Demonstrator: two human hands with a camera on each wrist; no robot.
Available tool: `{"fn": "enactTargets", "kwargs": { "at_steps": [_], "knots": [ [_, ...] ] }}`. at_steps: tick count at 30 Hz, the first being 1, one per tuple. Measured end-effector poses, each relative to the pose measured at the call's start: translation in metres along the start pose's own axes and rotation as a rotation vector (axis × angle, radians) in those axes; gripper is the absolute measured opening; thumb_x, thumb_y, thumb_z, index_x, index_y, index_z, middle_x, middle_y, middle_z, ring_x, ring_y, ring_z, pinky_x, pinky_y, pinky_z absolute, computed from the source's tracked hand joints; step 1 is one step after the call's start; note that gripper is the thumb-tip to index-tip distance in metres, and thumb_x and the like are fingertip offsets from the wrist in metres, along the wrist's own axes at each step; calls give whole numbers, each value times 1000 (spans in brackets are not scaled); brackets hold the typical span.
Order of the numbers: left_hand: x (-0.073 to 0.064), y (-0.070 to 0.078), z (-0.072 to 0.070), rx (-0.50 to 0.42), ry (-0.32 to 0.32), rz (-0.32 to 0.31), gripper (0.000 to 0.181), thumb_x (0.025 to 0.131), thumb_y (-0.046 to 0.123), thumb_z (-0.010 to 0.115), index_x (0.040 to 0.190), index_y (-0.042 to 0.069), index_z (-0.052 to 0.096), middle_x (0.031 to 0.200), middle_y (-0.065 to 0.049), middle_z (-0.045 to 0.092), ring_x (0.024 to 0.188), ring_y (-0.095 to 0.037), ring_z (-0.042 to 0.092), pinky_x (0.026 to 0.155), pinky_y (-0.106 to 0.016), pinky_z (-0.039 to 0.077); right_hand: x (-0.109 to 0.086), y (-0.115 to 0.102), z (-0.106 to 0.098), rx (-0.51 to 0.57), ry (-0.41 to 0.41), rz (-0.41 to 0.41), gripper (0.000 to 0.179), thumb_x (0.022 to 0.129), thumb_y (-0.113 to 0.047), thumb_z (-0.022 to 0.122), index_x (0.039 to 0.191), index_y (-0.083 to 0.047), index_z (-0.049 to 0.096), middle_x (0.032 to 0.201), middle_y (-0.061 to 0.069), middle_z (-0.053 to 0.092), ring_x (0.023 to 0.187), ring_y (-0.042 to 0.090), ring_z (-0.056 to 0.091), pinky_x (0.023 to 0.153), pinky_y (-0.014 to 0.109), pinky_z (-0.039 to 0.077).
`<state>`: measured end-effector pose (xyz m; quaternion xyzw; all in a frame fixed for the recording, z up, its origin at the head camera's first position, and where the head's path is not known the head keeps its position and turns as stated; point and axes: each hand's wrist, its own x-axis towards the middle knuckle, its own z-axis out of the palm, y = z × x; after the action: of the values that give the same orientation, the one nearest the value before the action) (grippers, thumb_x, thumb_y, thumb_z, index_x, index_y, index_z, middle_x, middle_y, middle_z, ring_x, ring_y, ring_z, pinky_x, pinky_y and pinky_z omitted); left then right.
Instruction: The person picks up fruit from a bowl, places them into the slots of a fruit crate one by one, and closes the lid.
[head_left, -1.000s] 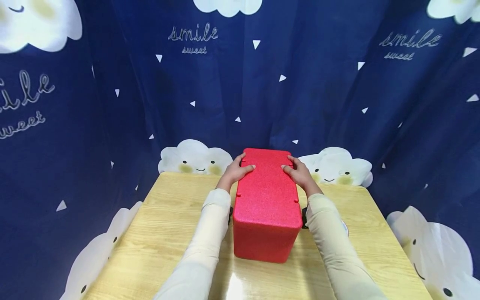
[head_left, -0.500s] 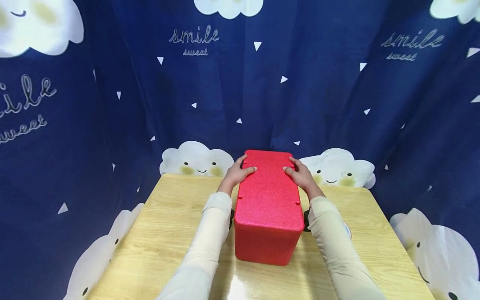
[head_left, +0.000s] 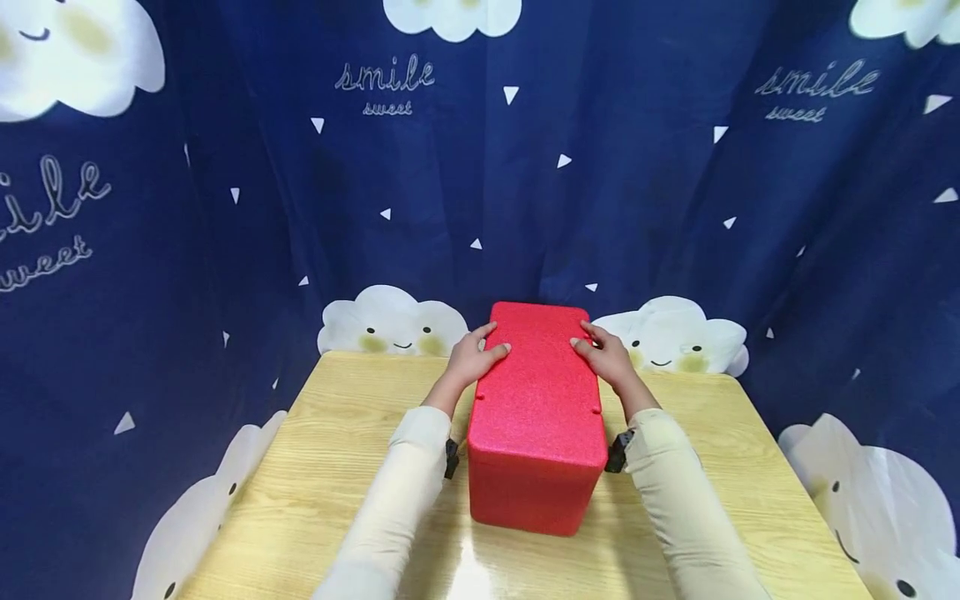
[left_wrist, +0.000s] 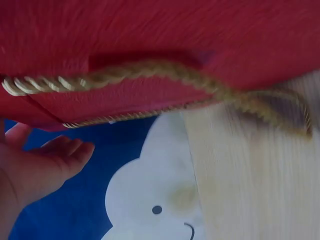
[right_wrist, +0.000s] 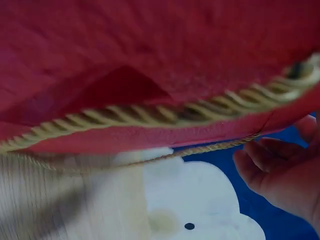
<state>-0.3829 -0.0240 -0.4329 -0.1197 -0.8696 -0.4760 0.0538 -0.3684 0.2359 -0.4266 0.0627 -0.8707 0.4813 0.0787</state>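
Observation:
A red gift box [head_left: 536, 396] stands upright on the wooden table, its flat top facing me. My left hand [head_left: 469, 360] holds its left top edge toward the far end, thumb on top and index finger at the edge. On the right edge, my right hand [head_left: 611, 360] holds in the same way. The wrist views show the other fingers bent beside the box sides, partly apart from them. Twisted gold rope handles [left_wrist: 145, 70] hang along the left side, with a matching rope handle [right_wrist: 150, 114] on the right. The box's back is hidden.
The light wooden table [head_left: 337, 450] extends on both sides of the box. A dark blue curtain [head_left: 622, 183] with clouds and white triangles hangs behind and around it. Black wrist devices [head_left: 618, 452] sit between the sleeves and the box.
Both wrists have shifted outward and slightly toward me, and the fingers sit less deeply around the top edges. The box stays in nearly the same place on the table.

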Motion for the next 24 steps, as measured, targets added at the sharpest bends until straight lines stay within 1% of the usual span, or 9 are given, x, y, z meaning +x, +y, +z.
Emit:
{"fn": "enactTargets", "kwargs": {
  "at_steps": [3,5,7,10,12,13,17,20,24],
  "knots": [
    [-15,-1,-3,-121,-61,-3,61,84,30,63,139,13,44,128,-14,53,112,-28,53,88,-37,44,-15,1,-2,69,-29,-6,56,91,-24,57,140,-1,39,136,23,43,117,37,47,96,44,38],
    [-26,-2,-4,-225,-85,-15,62,84,28,64,141,13,42,130,-14,51,112,-29,52,80,-38,49,-26,2,-3,97,-50,-7,57,92,-25,56,141,-3,37,135,23,44,114,36,49,93,43,41],
    [-37,-2,-5,-302,-89,-23,63,84,26,64,141,12,41,130,-15,50,114,-30,51,78,-38,50,-36,2,-3,117,-60,-4,58,93,-25,57,143,-5,36,134,23,45,113,34,49,90,40,42],
    [-50,-1,-6,-374,-69,-29,65,84,23,64,142,9,38,129,-17,50,116,-33,48,83,-42,48,-47,2,0,149,-71,-3,60,93,-24,57,144,-5,32,132,24,46,114,34,48,90,39,41],
    [-57,2,-5,-392,-37,-34,65,85,21,64,142,8,37,128,-17,51,116,-34,48,91,-42,42,-51,1,3,183,-71,-11,60,93,-23,57,145,-5,31,133,24,45,118,33,45,93,40,39],
    [-58,2,-4,-400,-17,-38,65,85,21,63,142,8,37,128,-17,51,117,-34,48,93,-43,40,-51,1,4,204,-69,-18,61,93,-22,57,145,-5,30,135,23,43,119,33,44,95,41,38],
    [-61,3,1,-419,42,-66,64,85,21,64,142,11,39,130,-15,51,117,-31,48,93,-43,41,-49,3,9,285,-51,-43,60,94,-22,55,146,-6,29,142,21,35,128,30,34,104,43,27],
    [-62,2,5,-412,46,-84,65,84,21,66,142,13,39,128,-13,53,115,-29,50,91,-41,43,-50,8,11,319,-41,-37,59,94,-20,54,146,-7,29,146,19,30,133,27,27,107,42,22],
    [-62,0,4,-370,21,-74,67,83,22,68,142,13,39,125,-12,55,113,-26,52,90,-39,44,-53,13,13,339,-18,-13,57,94,-20,55,144,-6,32,144,19,32,133,26,27,107,40,22]
  ]
}}
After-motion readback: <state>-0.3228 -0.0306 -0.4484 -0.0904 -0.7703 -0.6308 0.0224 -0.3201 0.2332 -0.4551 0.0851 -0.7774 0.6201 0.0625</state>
